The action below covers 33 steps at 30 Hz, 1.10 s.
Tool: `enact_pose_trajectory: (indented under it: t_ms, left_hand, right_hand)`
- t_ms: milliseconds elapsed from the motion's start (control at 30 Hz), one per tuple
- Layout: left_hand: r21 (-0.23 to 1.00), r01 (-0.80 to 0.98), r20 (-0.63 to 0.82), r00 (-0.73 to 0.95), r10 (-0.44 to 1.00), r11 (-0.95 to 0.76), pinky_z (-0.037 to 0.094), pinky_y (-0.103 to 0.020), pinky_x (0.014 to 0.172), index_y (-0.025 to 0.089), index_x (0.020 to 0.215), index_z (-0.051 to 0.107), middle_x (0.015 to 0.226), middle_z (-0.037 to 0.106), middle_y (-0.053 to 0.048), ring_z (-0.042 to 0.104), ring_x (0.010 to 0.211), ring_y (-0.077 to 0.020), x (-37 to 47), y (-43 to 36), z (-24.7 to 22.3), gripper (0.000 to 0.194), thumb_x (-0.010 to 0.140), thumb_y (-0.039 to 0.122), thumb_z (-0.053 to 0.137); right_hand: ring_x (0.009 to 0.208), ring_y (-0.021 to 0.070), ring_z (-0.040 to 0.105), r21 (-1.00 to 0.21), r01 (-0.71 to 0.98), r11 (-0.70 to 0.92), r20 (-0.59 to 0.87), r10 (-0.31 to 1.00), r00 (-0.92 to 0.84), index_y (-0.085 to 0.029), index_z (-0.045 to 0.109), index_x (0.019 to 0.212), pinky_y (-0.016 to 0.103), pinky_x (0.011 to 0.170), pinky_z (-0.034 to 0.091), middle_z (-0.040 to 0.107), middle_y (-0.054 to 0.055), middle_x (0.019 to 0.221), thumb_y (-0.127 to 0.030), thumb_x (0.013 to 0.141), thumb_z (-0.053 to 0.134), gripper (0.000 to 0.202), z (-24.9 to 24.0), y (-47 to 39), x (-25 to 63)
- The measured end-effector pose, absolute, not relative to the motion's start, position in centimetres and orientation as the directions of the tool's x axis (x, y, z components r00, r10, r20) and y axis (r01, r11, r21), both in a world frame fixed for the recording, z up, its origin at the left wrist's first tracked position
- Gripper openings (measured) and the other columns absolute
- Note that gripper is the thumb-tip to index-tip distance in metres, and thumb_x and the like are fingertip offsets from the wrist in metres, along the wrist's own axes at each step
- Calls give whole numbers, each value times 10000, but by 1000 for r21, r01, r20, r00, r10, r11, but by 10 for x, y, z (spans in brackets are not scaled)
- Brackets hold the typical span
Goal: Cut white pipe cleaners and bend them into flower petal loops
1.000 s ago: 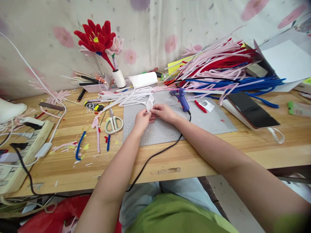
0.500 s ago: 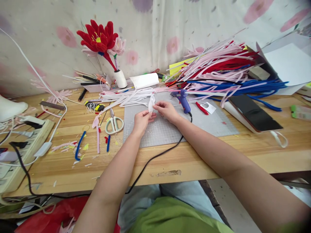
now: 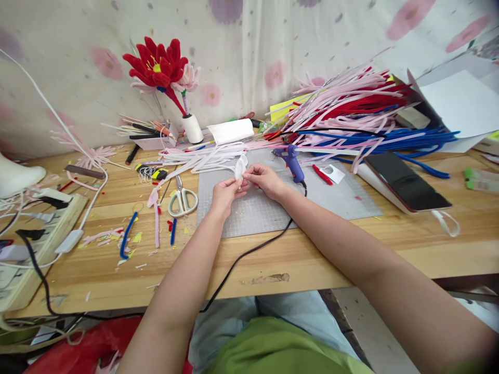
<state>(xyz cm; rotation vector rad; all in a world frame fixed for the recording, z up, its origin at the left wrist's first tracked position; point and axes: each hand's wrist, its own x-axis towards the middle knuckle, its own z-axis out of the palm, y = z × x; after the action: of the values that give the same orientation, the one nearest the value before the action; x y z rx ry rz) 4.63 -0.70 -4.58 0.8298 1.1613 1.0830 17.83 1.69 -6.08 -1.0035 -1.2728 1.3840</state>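
A white petal-shaped loop of pipe cleaner [image 3: 240, 165] stands upright between my hands, above the grey cutting mat [image 3: 249, 221]. My left hand [image 3: 227, 195] pinches its lower end from the left. From the right, the fingertips of my right hand [image 3: 262, 179] close on its lower right side. Fingers cover the base of the loop. Just behind it lie white pipe cleaners [image 3: 212, 162]. A blue-purple glue gun [image 3: 291, 162] rests on the mat to the right of my right hand, and scissors [image 3: 182, 200] lie left of my left hand.
A red flower [image 3: 158, 65] stands in a white holder [image 3: 192, 129] at the back. Pink, red and blue pipe cleaners [image 3: 351, 111] are heaped at the back right. A phone [image 3: 407, 182] lies right of the mat. The black cord [image 3: 249, 253] crosses the front; a power strip [image 3: 42, 244] sits left.
The white loop is tilted and turned slightly, showing its strands more broadly. Both hands keep their pinch with small finger shifts. The whole view has moved a little.
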Motion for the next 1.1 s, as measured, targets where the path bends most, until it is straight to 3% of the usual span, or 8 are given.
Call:
enact_pose_trajectory:
  t_ms: [167,300,567,667,833,1100]
  left_hand:
    - [957,-91,-273,22,962,274,519,-331,750,113,677,636,640,662,-44,655,621,-137,45,-6,-46,75,720,173,652]
    - [970,16,-242,29,970,242,522,-334,725,120,641,631,617,655,-30,641,576,-138,45,-5,-50,81,707,158,657]
    - [953,-115,-263,142,954,280,523,-326,767,106,732,637,697,684,-48,658,650,-123,47,-6,-50,55,763,118,592]
    - [950,-121,-273,131,953,288,527,-320,750,101,717,630,658,669,-37,647,611,-112,48,-7,-50,107,786,90,549]
    - [951,-103,-276,143,950,292,528,-318,758,100,699,617,636,658,-30,639,600,-104,48,-8,-48,111,786,81,550]
    - [956,-113,-256,133,957,271,524,-344,762,106,736,608,648,657,-35,647,609,-119,49,-6,-50,17,751,114,613]
  right_hand:
    - [459,34,374,-995,-96,14,35,976,-215,-155,542,728,202,430,273,501,-50,621,-444,571,713,371,-54,18,182]
    - [448,35,344,-999,-1,49,49,983,-180,-141,553,640,218,425,240,493,-38,574,-432,590,695,328,-54,23,185]
    - [420,32,310,-974,-219,51,70,995,-76,-161,463,539,225,435,203,414,-62,479,-422,564,714,362,-63,24,176]
    - [431,36,326,-978,-205,40,60,994,-90,-160,474,558,225,437,213,424,-60,498,-443,547,727,380,-62,24,176]
    - [461,38,334,-989,-151,0,33,975,-218,-141,587,749,215,445,225,481,-51,567,-484,555,713,414,-56,22,178]
    - [468,51,354,-999,-49,19,30,974,-224,-150,529,622,219,460,246,453,-55,507,-455,533,696,358,-57,24,177]
